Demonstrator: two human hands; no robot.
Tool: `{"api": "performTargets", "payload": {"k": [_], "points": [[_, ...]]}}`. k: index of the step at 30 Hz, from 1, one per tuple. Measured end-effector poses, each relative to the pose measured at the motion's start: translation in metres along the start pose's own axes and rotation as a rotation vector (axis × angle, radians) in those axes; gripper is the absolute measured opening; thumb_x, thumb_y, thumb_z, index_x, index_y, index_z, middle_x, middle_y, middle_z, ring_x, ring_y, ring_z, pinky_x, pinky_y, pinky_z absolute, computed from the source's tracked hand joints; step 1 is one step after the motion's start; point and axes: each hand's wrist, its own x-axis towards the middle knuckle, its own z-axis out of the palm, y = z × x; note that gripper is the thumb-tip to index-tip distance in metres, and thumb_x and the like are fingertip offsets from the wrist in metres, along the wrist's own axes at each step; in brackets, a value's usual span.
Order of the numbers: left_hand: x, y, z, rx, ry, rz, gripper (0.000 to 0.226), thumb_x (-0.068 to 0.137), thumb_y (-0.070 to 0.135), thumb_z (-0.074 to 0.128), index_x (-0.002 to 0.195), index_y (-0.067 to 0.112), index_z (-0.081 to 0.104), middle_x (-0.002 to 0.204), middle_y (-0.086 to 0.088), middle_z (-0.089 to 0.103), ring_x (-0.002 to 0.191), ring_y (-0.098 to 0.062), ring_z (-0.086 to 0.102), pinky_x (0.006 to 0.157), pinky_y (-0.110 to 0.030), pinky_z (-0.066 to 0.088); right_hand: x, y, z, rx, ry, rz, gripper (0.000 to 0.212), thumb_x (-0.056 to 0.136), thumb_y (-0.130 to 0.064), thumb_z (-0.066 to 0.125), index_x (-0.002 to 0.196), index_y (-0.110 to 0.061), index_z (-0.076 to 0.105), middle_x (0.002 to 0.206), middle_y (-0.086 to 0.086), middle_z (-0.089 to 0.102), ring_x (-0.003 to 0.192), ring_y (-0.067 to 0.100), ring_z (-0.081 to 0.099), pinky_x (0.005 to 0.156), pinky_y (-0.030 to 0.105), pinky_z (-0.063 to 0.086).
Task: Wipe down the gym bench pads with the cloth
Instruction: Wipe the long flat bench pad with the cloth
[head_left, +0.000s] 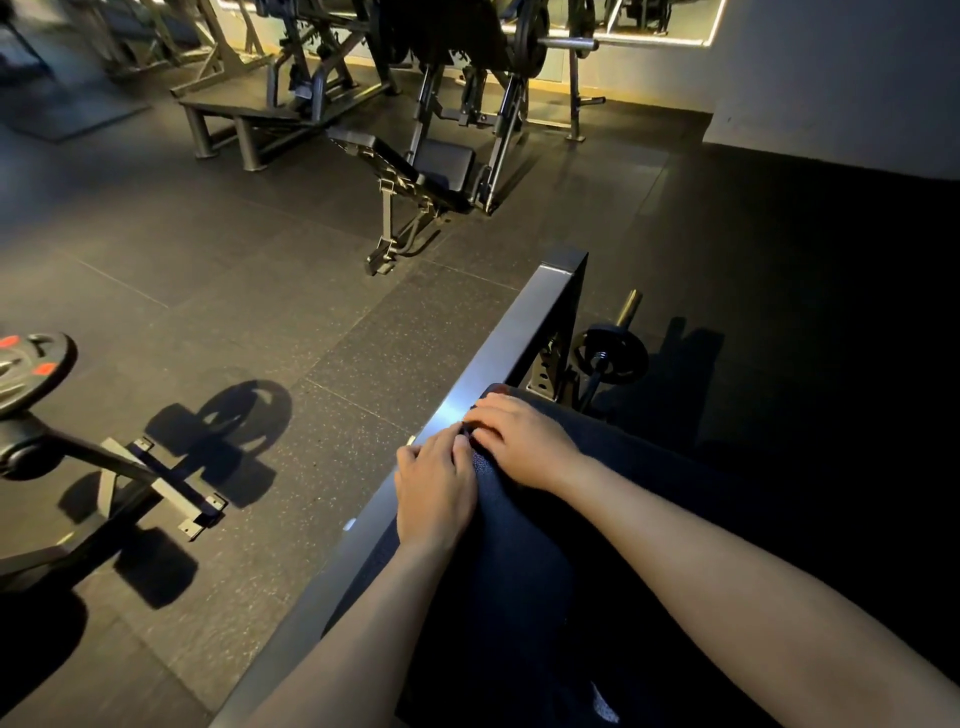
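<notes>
Far left: a plate (31, 364) on a stand (156, 483), well apart from the work, over the rubber floor (322, 322). Centre: a steel beam (498, 353) runs diagonally, with the dark pad (519, 545) lying along its right side. The left hand (434, 488) rests on the pad's edge where it meets the beam, fingers curled, tips closed on a small dark fold judged to be the cloth (467, 430). The right hand (524, 441) lies just beside it on the pad, fingers bent, tips meeting the same fold; both hands appear to pinch it between them. The lighting is poor and cloth and pad are near the same colour, so how much of the cloth is spread out cannot be told. Right of the pad, a loaded barbell (610, 356) sits close to its far end; beyond that, darkness. Risks noted: the cloth is bunched at the very edge, so a slack pinch could drop it over the beam to the floor; a long stroke toward the far end could bring knuckles against the barbell; dim light could leave patches of pad unwiped and unnoticed.
</notes>
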Motion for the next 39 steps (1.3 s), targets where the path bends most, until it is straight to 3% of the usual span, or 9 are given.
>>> {"api": "performTargets", "payload": {"k": [5, 10, 12, 15, 18, 23, 28, 36, 39], "points": [[0.002, -0.004, 0.004, 0.077, 0.030, 0.057, 0.042, 0.103, 0.042, 0.029, 0.133, 0.036, 0.058, 0.129, 0.019, 0.062, 0.105, -0.016, 0.038, 0.101, -0.038, 0.038, 0.015, 0.006, 0.002, -0.072, 0.119, 0.170, 0.029, 0.102, -0.028, 0.041, 0.122, -0.020, 0.061, 0.131, 0.000, 0.057, 0.129, 0.023, 0.044, 0.111, 0.037, 0.031], [0.001, -0.001, 0.000, -0.034, 0.019, 0.058, 0.037, 0.102, 0.041, 0.027, 0.118, 0.044, 0.060, 0.107, 0.020, 0.064, 0.100, -0.015, 0.042, 0.091, -0.036, 0.039, -0.013, -0.014, 0.002, 0.013, 0.019, 0.001, 0.034, 0.104, -0.027, 0.042, 0.133, -0.022, 0.059, 0.142, -0.005, 0.053, 0.135, 0.013, 0.039, 0.119, 0.033, 0.022], [0.002, -0.005, 0.002, 0.018, 0.038, 0.106, 0.044, 0.100, 0.045, 0.024, 0.123, 0.041, 0.061, 0.114, 0.019, 0.066, 0.102, -0.015, 0.044, 0.095, -0.037, 0.040, -0.022, -0.009, 0.000, 0.002, 0.025, -0.006, 0.034, 0.105, -0.027, 0.042, 0.133, -0.023, 0.059, 0.145, -0.006, 0.051, 0.139, 0.012, 0.037, 0.118, 0.032, 0.020], [-0.002, -0.013, 0.009, 0.162, 0.104, 0.198, 0.043, 0.103, 0.038, 0.034, 0.131, 0.028, 0.065, 0.131, 0.013, 0.066, 0.106, -0.019, 0.048, 0.101, -0.036, 0.039, -0.026, 0.000, -0.003, -0.018, 0.133, 0.160, 0.031, 0.104, -0.026, 0.043, 0.129, -0.022, 0.060, 0.142, -0.003, 0.052, 0.138, 0.014, 0.037, 0.115, 0.031, 0.025], [-0.005, -0.016, 0.014, 0.272, 0.123, 0.247, 0.048, 0.101, 0.038, 0.030, 0.128, 0.025, 0.067, 0.131, 0.010, 0.065, 0.104, -0.023, 0.051, 0.098, -0.036, 0.041, -0.033, -0.015, -0.003, -0.042, 0.182, 0.236, 0.030, 0.103, -0.024, 0.042, 0.128, -0.019, 0.059, 0.138, 0.000, 0.053, 0.137, 0.018, 0.037, 0.113, 0.033, 0.026], [-0.008, -0.021, 0.008, 0.316, 0.089, 0.432, 0.039, 0.101, 0.023, 0.033, 0.110, 0.020, 0.071, 0.124, 0.010, 0.068, 0.117, -0.013, 0.058, 0.096, -0.033, 0.036, -0.064, -0.040, 0.014, -0.002, 0.107, 0.091, 0.035, 0.105, -0.027, 0.040, 0.135, -0.021, 0.057, 0.147, -0.002, 0.049, 0.142, 0.015, 0.033, 0.116, 0.030, 0.023], [-0.023, -0.025, 0.005, 0.230, 0.058, 0.369, 0.058, 0.102, 0.040, 0.024, 0.129, 0.015, 0.068, 0.138, -0.002, 0.063, 0.133, -0.016, 0.049, 0.112, -0.026, 0.023, -0.070, -0.021, 0.004, -0.088, 0.189, 0.238, 0.032, 0.104, -0.025, 0.042, 0.132, -0.020, 0.057, 0.144, 0.000, 0.050, 0.139, 0.017, 0.036, 0.114, 0.032, 0.025], [-0.037, -0.023, -0.006, 0.125, -0.005, 0.370, 0.060, 0.100, 0.042, 0.022, 0.128, 0.015, 0.068, 0.134, 0.002, 0.065, 0.134, -0.012, 0.050, 0.115, -0.030, 0.029, -0.094, -0.047, 0.023, -0.039, 0.120, 0.096, 0.035, 0.105, -0.029, 0.041, 0.137, -0.023, 0.055, 0.148, -0.004, 0.047, 0.143, 0.015, 0.033, 0.114, 0.030, 0.028], [-0.041, -0.024, -0.006, 0.139, -0.017, 0.358, 0.051, 0.102, 0.037, 0.031, 0.131, 0.015, 0.066, 0.138, 0.000, 0.063, 0.135, -0.014, 0.048, 0.117, -0.029, 0.027, -0.090, -0.027, 0.007, -0.097, 0.165, 0.225, 0.033, 0.105, -0.026, 0.042, 0.135, -0.020, 0.054, 0.146, 0.000, 0.047, 0.139, 0.017, 0.034, 0.112, 0.030, 0.028]]}}
